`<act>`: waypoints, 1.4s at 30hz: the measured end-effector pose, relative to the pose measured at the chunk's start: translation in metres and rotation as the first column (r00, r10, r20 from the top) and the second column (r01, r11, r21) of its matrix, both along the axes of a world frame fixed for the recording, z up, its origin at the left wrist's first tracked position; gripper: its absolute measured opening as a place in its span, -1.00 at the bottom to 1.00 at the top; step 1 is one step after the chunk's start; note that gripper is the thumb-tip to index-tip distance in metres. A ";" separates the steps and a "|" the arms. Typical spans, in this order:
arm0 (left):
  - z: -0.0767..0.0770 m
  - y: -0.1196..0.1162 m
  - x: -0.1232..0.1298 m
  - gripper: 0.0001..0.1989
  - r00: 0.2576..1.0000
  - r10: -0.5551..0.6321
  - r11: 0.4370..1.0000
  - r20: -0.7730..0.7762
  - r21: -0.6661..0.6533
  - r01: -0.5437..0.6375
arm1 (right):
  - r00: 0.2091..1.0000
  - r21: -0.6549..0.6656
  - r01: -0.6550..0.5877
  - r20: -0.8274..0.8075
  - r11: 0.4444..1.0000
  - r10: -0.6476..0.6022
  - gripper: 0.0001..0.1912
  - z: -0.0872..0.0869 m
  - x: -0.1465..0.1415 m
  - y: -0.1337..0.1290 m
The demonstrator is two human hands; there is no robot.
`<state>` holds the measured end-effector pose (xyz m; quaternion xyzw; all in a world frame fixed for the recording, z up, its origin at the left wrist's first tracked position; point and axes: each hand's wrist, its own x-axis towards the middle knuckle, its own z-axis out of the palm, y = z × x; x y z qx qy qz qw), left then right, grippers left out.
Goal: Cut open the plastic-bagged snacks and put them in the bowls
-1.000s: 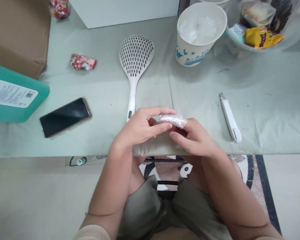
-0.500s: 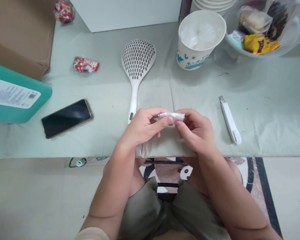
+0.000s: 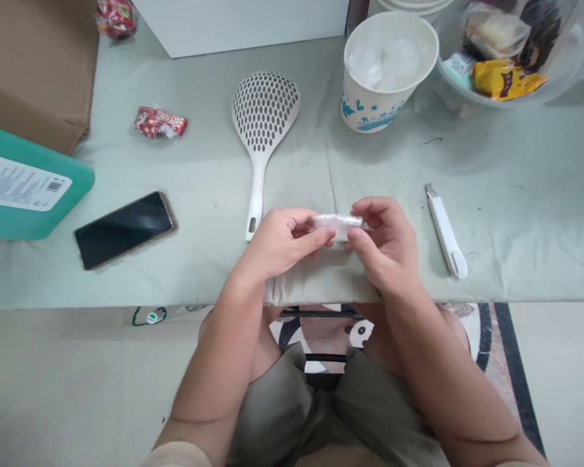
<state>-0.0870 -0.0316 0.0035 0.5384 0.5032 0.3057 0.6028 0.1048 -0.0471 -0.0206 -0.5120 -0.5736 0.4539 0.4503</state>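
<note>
A small folded piece of clear plastic film (image 3: 339, 225) is held above the front edge of the cloth-covered table. My left hand (image 3: 285, 243) pinches its left part, thumb in front and fingers behind. At its right end, the thumb of my right hand (image 3: 389, 250) touches the lower corner, while the index finger is lifted a little off the upper corner. The other right fingers are partly hidden behind. A white slotted skimmer (image 3: 266, 113) lies just beyond my left hand. To the right of my right hand is a white utility knife (image 3: 446, 232).
A paper cup (image 3: 382, 97) with crumpled clear plastic inside stands behind, beside a clear bowl (image 3: 559, 94) of wrapped snacks. On the left are a phone (image 3: 125, 229), a red wrapped packet (image 3: 160, 122), a green container (image 3: 39, 217) and a cardboard box (image 3: 43, 71).
The plastic film is tilted so more of its flat face shows. My right index finger has lifted and spread from the thumb. The view has shifted slightly.
</note>
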 end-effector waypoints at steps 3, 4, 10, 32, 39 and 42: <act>-0.001 0.000 0.002 -0.68 1.000 -0.005 1.000 0.018 -0.029 0.006 | 0.997 -0.049 -0.058 0.055 0.997 0.061 -0.74 -0.002 0.000 0.000; -0.001 0.001 0.004 -0.68 0.999 -0.005 0.999 0.032 -0.041 0.006 | 0.995 -0.063 -0.063 0.071 0.996 0.068 -0.77 -0.002 0.001 0.000; -0.007 0.003 0.010 -0.66 0.995 0.018 0.998 0.101 -0.065 -0.012 | 0.997 -0.089 -0.019 0.079 0.996 0.026 -0.83 0.000 -0.001 0.002; -0.003 0.006 0.018 -0.87 0.995 0.060 0.998 -0.082 0.007 -0.060 | 0.977 -0.029 -0.082 0.194 0.996 0.086 -0.90 0.002 -0.003 0.008; 0.012 -0.004 0.011 -0.87 1.000 0.024 1.000 -0.003 -0.002 -0.024 | 0.990 -0.052 -0.124 0.055 0.991 0.127 -0.92 0.015 -0.007 0.005; 0.010 -0.006 0.011 -0.90 0.994 0.050 0.995 0.099 -0.096 -0.040 | 0.983 -0.031 -0.117 0.141 0.993 0.121 -0.93 0.020 -0.005 0.003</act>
